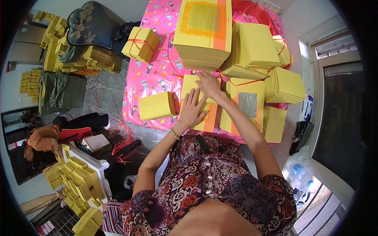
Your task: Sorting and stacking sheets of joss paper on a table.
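My left hand (193, 108) lies flat with fingers spread on a low stack of yellow paper sheets (189, 82) marked with an orange band. Just above it, my right hand (208, 84) rests on the same stack, fingers stretched toward the left. Right of my hands is a yellow paper stack with a silver square (247, 103), and red plastic strap (245, 83) runs across it. A smaller yellow stack (156, 107) sits to the left. Beyond my hands rises a tall yellow paper block (201, 53). What lies beneath my palms is hidden.
On the pink patterned tablecloth (136, 78) stand a strap-tied bundle (141, 45) and more yellow stacks (284, 85). Loose red strapping (125, 137) litters the floor at left. Another person (45, 137) is beside a table piled with yellow paper (80, 179). A dark-backed chair (94, 25) stands far left.
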Demonstrator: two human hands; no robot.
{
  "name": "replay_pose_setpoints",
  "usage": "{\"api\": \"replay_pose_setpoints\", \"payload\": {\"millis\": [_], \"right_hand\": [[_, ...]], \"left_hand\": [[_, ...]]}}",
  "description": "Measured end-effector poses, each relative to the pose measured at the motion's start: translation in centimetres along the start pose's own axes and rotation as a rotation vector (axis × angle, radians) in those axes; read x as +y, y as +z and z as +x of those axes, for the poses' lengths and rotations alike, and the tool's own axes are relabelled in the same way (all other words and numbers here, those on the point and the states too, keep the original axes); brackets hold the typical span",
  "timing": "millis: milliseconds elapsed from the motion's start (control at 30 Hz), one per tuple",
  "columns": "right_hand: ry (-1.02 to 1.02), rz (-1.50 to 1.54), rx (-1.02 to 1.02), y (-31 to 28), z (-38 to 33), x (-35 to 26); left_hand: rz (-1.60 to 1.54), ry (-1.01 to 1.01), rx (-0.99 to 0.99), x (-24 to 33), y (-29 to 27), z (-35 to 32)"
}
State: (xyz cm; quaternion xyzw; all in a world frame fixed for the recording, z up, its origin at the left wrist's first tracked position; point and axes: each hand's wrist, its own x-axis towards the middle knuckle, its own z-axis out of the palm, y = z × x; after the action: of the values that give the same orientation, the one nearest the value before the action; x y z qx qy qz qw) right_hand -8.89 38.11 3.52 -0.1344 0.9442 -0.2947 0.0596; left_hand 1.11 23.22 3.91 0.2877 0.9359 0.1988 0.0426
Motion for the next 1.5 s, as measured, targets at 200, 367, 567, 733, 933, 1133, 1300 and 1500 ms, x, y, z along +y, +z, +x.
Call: {"api": "replay_pose_setpoints", "payload": {"millis": [200, 367, 567, 733, 933, 1133, 1300, 1500], "right_hand": [[0.038, -0.058, -0.062, 0.0, 0.3, -0.1], [0.055, -0.066, -0.061, -0.1, 0.4, -0.4], [0.028, -0.068, -0.027, 0.0, 0.1, -0.4], [0.03, -0.046, -0.001, 0.2, 0.1, -0.2], [0.025, -0.036, -0.004, 0.1, 0.2, -0.1], [0.036, -0.015, -0.015, 0.0, 0.2, -0.3], [-0.112, -0.055, 0.193, 0.1, -2.4, -0.2], [-0.154, -0.309, -0.008, -0.8, -12.0, -2.0]], "left_hand": [[-0.009, -0.004, -0.005, -0.1, 0.0, 0.1], [0.003, -0.015, -0.01, 0.1, 0.1, 0.1], [-0.001, -0.017, -0.005, 0.1, 0.2, 0.1], [-0.019, -0.017, 0.024, 0.1, 0.6, 0.1], [-0.031, -0.029, 0.004, 0.0, 0.9, 0.0], [-0.006, -0.035, -0.004, 0.0, 1.0, 0.1], [-0.01, -0.016, -0.019, 0.1, 0.9, 0.3], [-0.053, -0.019, -0.006, -0.2, 1.0, -0.2]]}}
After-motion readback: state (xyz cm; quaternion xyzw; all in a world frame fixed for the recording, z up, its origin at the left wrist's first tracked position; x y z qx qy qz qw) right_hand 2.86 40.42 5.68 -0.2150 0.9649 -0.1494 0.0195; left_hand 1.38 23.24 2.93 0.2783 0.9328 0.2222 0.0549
